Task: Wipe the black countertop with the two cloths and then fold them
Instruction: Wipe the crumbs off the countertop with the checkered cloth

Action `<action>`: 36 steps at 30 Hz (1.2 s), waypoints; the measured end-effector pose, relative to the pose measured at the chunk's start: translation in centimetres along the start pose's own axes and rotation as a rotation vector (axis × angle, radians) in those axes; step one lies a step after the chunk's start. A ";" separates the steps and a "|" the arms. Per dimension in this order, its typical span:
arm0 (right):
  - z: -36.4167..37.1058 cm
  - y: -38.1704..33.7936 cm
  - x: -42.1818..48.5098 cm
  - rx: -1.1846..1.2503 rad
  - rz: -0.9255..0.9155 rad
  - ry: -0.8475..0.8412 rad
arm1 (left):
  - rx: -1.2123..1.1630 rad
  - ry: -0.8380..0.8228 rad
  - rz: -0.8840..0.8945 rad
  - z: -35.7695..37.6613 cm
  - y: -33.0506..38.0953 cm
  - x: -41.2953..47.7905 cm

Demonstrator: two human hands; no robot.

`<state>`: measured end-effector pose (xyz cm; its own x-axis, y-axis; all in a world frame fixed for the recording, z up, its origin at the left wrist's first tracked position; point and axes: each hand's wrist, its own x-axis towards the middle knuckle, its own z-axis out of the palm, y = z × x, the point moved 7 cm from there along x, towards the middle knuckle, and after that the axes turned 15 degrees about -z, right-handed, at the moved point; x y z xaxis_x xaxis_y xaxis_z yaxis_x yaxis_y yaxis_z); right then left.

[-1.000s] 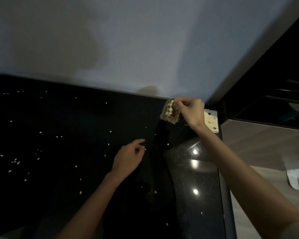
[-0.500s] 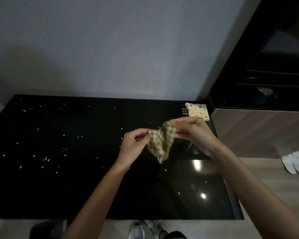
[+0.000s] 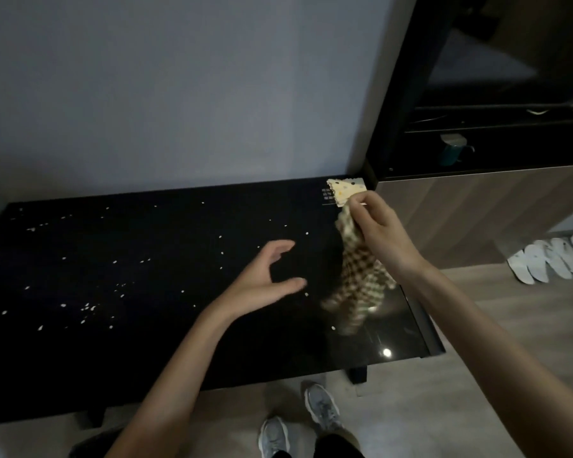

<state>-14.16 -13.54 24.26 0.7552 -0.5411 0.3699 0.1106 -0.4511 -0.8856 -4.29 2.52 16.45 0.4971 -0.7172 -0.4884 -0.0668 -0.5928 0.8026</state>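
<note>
Checked cloth (image 3: 358, 279) in right hand (image 3: 377, 229)

Checked cloth (image 3: 359, 280) in right grip (image 3: 379, 230) above countertop (image 3: 179, 345)

Black countertop (image 3: 166, 342): glossy, strewn with small white specks (image 3: 86, 306), mostly left and centre.

Checked cloth (image 3: 361, 279): brown-and-cream, crumpled, hanging over the counter's right end from the right hand (image 3: 379, 228), which pinches its top. Lower end blurred; contact with the surface unclear.

Polka-dot cloth (image 3: 343, 191): pale yellow, zigzag-edged, flat in the far right corner.
</note>
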 end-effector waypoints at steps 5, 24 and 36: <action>-1.7 -1.2 0.1 0.116 -0.033 -0.127 | -0.018 -0.047 0.157 7.9 5.1 1.8; -12.4 15.1 3.3 -0.199 -0.107 -0.753 | -0.039 0.247 0.102 10.1 9.7 10.8; -14.0 20.1 6.5 0.101 0.081 -0.164 | -0.524 0.172 -0.301 13.3 6.9 19.8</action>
<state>-16.05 -36.07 12.75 0.8582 -0.4465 0.2532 0.1031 -0.3332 -0.9372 -6.39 -20.64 7.75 0.5630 -0.4518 -0.6920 0.5088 -0.4704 0.7210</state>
